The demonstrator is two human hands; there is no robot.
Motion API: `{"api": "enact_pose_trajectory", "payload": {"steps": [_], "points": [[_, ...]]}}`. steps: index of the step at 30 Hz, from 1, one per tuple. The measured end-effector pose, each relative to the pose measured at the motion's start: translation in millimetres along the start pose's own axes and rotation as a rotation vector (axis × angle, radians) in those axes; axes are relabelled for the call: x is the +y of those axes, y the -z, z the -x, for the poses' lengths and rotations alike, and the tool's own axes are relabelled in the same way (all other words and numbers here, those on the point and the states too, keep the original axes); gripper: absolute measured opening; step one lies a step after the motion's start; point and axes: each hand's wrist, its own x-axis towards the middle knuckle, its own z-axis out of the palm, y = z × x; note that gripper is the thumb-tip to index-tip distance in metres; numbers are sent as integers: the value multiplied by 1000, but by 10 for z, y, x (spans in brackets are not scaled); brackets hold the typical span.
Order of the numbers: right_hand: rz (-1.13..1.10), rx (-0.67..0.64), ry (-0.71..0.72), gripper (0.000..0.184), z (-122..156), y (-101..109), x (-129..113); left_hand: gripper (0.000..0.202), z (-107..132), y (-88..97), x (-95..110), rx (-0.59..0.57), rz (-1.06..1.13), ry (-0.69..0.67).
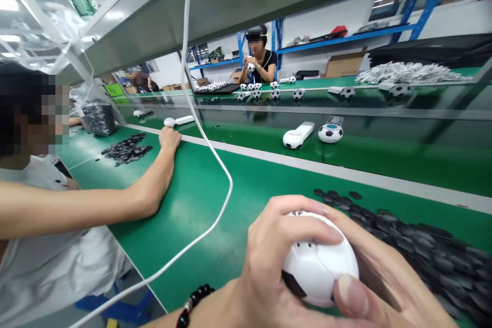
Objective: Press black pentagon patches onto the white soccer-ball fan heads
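Note:
Low at the right, a white plastic soccer-ball-shaped piece (pixel 323 266) with small holes and a black patch is held between my two hands. My left hand (pixel 269 256), with a dark bead bracelet at the wrist, is closed over its top and near side. Behind the ball, pressed to its far right side, is my right hand (pixel 369 236), closed around it with its fingers mostly hidden. Just beyond my right forearm spreads a pile of black flat patches (pixel 426 251) on the green table (pixel 200 195).
Ball pieces with handles (pixel 294 138) lie on the green belt (pixel 246 136) ahead. A white cable (pixel 226 184) hangs in front. At left, a co-worker's arm (pixel 149 184) reaches to another ball piece beside more black patches (pixel 128 148). Another person (pixel 261 59) sits opposite.

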Motion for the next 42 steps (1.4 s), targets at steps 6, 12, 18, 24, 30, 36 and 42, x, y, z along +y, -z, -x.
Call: {"api": "enact_pose_trajectory", "payload": {"steps": [6,12,18,24,30,36,42], "points": [[162,-28,-17,49,-126,288,-164,57,-314,101,115,-48,5,-51],[910,-410,-377,17,-58,680,-299,38,-607,215,95,151,165,223],[1015,-492,-401,11,21,490,-122,34,-654,138,108,117,234,430],[709,-197,-160,11,-81,594,-103,34,-570,48,-14,17,337,935],[806,139,783,16,-125,578,26,33,-436,7,-70,-172,433,943],[1186,-1,1163,12,-146,633,2,38,-379,60,-142,-305,486,822],[1073,-40,1178,14,-149,656,-10,48,-343,132,-150,-433,333,661]]}}
